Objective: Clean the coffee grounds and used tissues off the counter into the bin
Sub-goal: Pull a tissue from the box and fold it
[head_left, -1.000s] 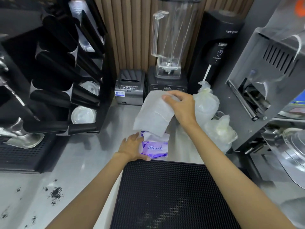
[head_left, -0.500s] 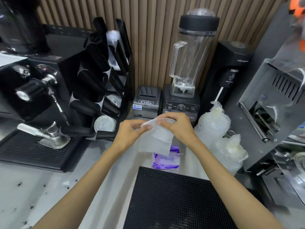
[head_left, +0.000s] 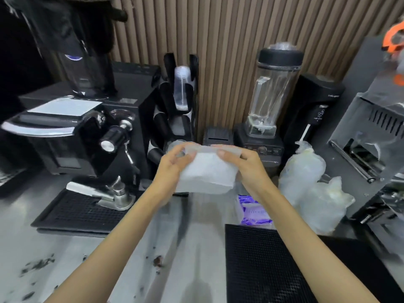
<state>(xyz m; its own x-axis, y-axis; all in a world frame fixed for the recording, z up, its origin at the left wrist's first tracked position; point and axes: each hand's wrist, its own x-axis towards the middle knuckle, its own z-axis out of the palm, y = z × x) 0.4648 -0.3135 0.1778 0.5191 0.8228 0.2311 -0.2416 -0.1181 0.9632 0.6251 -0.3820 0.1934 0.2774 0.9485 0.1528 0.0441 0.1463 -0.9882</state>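
Observation:
A white tissue (head_left: 205,173) hangs folded between my two hands above the counter. My left hand (head_left: 172,167) pinches its left top edge and my right hand (head_left: 247,165) pinches its right top edge. Below my right wrist lies the purple tissue pack (head_left: 253,212) on the steel counter (head_left: 196,248). Dark coffee grounds (head_left: 39,264) are scattered on the counter at the lower left, with a small clump of grounds (head_left: 157,261) nearer the middle. No bin is in view.
An espresso machine (head_left: 72,136) with a black drip tray (head_left: 83,212) and portafilter (head_left: 109,195) stands at the left. A cup holder (head_left: 177,110), receipt printer (head_left: 216,136), blender (head_left: 266,106), plastic bags (head_left: 310,182) and a black mat (head_left: 266,265) crowd the back and right.
The view has tilted up and swung left. My left hand left the tissue pack and joined my right on the tissue, which is now spread wider and folded between both hands.

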